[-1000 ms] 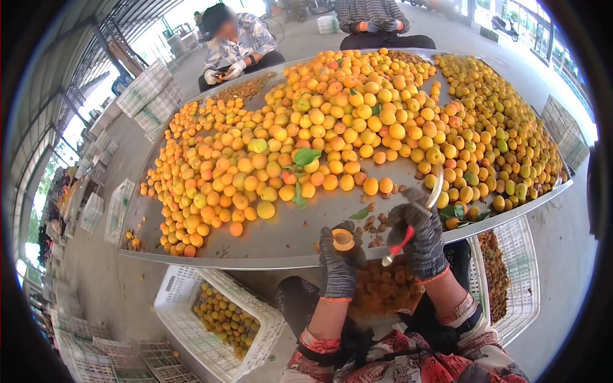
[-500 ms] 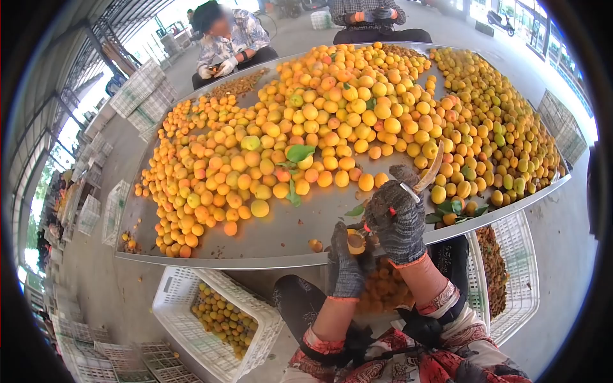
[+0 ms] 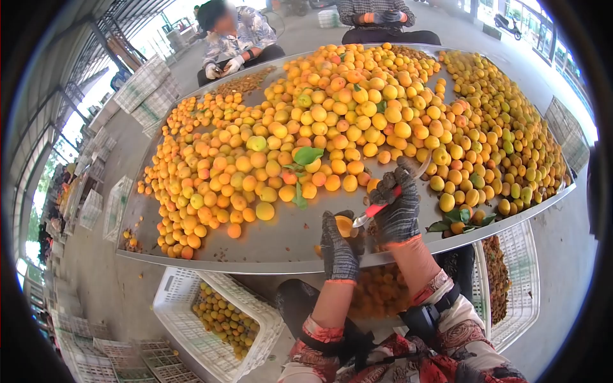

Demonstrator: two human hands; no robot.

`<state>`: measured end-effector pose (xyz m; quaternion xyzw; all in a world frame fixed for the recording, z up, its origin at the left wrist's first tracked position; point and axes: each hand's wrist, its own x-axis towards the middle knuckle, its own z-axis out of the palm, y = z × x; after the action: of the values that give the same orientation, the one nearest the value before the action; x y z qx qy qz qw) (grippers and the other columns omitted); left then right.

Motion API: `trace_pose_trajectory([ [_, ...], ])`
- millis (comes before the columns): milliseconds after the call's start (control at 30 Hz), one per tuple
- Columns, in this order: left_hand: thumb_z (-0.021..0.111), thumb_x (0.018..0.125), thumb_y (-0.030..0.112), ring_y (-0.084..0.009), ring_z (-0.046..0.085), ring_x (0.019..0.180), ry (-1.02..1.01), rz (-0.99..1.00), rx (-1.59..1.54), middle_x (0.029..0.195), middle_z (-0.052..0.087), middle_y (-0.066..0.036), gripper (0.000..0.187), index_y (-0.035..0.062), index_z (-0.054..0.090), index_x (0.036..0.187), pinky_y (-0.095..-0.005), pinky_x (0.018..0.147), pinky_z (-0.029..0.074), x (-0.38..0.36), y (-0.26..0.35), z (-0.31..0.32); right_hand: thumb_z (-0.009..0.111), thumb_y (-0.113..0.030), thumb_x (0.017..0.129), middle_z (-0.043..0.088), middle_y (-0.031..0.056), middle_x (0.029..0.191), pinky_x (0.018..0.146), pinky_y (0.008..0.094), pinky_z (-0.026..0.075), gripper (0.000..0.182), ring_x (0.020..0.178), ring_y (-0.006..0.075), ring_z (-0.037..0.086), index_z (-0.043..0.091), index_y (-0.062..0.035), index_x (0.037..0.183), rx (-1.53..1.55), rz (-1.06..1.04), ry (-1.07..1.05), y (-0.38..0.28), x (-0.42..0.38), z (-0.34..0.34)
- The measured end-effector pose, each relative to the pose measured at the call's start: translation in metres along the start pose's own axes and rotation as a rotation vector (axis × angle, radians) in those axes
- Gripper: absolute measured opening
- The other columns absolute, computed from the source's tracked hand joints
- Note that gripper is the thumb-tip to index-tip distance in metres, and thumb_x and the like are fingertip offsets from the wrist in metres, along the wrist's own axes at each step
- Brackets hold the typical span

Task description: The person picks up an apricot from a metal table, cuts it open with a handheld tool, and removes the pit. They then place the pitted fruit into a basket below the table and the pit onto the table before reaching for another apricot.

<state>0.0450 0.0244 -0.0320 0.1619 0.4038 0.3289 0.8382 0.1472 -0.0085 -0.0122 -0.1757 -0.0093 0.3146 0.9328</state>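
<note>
My left hand (image 3: pixel 338 252), in a dark grey glove, is closed around an apricot (image 3: pixel 344 226) just over the table's near edge. My right hand (image 3: pixel 397 214), gloved alike, grips a red-handled tool (image 3: pixel 383 203). Its short metal tip points down-left, right at the apricot. A thin curved blade-like piece, smeared by motion, shows above the right hand. Beyond both hands spreads a large heap of apricots (image 3: pixel 236 175) on the metal table (image 3: pixel 274 237). Green leaves (image 3: pixel 308 155) lie on the heap.
Below the table's left side stands a white crate (image 3: pixel 167 299) of greenish-yellow apricots. At lower right, another white crate (image 3: pixel 527 281) holds brown bits. Orange fruit (image 3: pixel 382 293) sits beneath my forearms. Two people sit across the table. Stacked crates (image 3: pixel 143 86) stand at left.
My right hand has turned, so the red handle now shows and its metal tip is at the apricot. Both hands have risen slightly. The view has shifted a little.
</note>
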Motion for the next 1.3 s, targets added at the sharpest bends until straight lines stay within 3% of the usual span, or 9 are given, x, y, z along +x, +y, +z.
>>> trace_pose_trajectory([
  [300,0.038,0.093,0.036,-0.0140,0.052,0.088,-0.114,0.373,0.252,0.099,0.055,-0.007,0.038,0.0045,0.054,0.107,-0.0249,0.074,0.044,0.028,-0.015,-0.028,0.061,-0.014,0.079,0.061,0.0082,0.084,0.072,0.0256,0.047,0.026,0.081,0.0211,0.059,0.054,-0.0027,0.101,-1.171,0.245,-0.261,0.000,-0.008,-0.017],
  [367,0.038,0.093,0.035,-0.0147,0.051,0.091,-0.121,0.395,0.249,0.101,0.054,-0.007,0.038,0.0037,0.053,0.109,-0.0252,0.078,0.043,0.028,-0.018,-0.030,0.064,-0.017,0.078,0.063,0.0117,0.090,0.073,0.0251,0.047,0.031,0.085,0.0187,0.059,0.056,-0.0012,0.103,-1.962,0.037,-0.685,0.002,-0.019,-0.016],
  [533,0.038,0.093,0.033,-0.0138,0.051,0.086,-0.151,0.613,0.503,0.102,0.053,-0.008,0.037,0.0031,0.052,0.110,-0.0273,0.075,0.045,0.018,-0.015,-0.031,0.065,-0.024,0.076,0.063,0.0123,0.087,0.072,0.0320,0.047,0.036,0.080,0.0206,0.061,0.057,-0.0019,0.103,-1.522,0.128,-0.622,0.010,-0.018,-0.043],
  [633,0.038,0.094,0.030,-0.0153,0.050,0.094,-0.155,0.919,0.794,0.101,0.053,-0.009,0.036,0.0006,0.052,0.109,-0.0289,0.084,0.041,0.015,-0.015,-0.031,0.066,-0.022,0.075,0.063,0.0109,0.084,0.068,0.0343,0.047,0.034,0.076,0.0201,0.061,0.058,-0.0011,0.100,-1.828,-0.177,-0.679,0.000,-0.028,-0.021],
  [700,0.038,0.094,0.028,-0.0155,0.050,0.093,-0.127,0.848,0.744,0.101,0.054,-0.008,0.034,0.0001,0.052,0.108,-0.0288,0.084,0.041,0.005,-0.012,-0.027,0.065,-0.020,0.076,0.061,0.0094,0.077,0.064,0.0325,0.046,0.030,0.071,0.0151,0.058,0.058,0.0001,0.097,-2.126,-0.773,-0.844,-0.001,-0.032,-0.017],
  [833,0.041,0.094,0.025,-0.0158,0.052,0.093,-0.157,0.665,0.606,0.101,0.056,-0.009,0.031,-0.0006,0.053,0.106,-0.0292,0.083,0.042,-0.023,-0.003,-0.029,0.064,-0.017,0.076,0.059,0.0087,0.074,0.064,0.0314,0.046,0.028,0.069,0.0151,0.057,0.057,0.0002,0.097,-1.982,-0.758,-0.814,-0.011,-0.019,-0.037],
  [900,0.045,0.092,0.021,-0.0164,0.053,0.092,-0.250,0.619,0.600,0.102,0.056,-0.008,0.027,0.0005,0.054,0.108,-0.0295,0.082,0.043,-0.026,-0.011,-0.057,0.061,-0.021,0.069,0.060,0.0105,0.092,0.085,0.0359,0.043,0.023,0.098,0.0282,0.053,0.063,-0.0093,0.089,-1.769,-0.163,-0.651,-0.014,0.008,-0.079],
  [1033,0.054,0.087,0.013,-0.0172,0.054,0.092,-0.586,0.704,1.020,0.101,0.057,-0.010,0.026,0.0005,0.054,0.109,-0.0297,0.081,0.044,-0.039,-0.021,-0.078,0.058,-0.018,0.072,0.059,0.0138,0.102,0.088,0.0367,0.041,0.042,0.103,0.0280,0.052,0.053,-0.0073,0.112,-1.908,-0.031,-0.213,-0.049,0.022,-0.030],
  [1300,0.056,0.085,0.008,-0.0167,0.056,0.092,-0.619,0.679,1.002,0.099,0.059,-0.009,0.027,-0.0005,0.054,0.111,-0.0284,0.082,0.043,-0.045,-0.023,-0.063,0.058,-0.017,0.073,0.051,0.0163,0.117,0.087,0.0355,0.042,0.055,0.103,0.0294,0.053,0.044,-0.0088,0.125,-2.202,-0.088,-0.477,-0.029,0.054,-0.042],
])
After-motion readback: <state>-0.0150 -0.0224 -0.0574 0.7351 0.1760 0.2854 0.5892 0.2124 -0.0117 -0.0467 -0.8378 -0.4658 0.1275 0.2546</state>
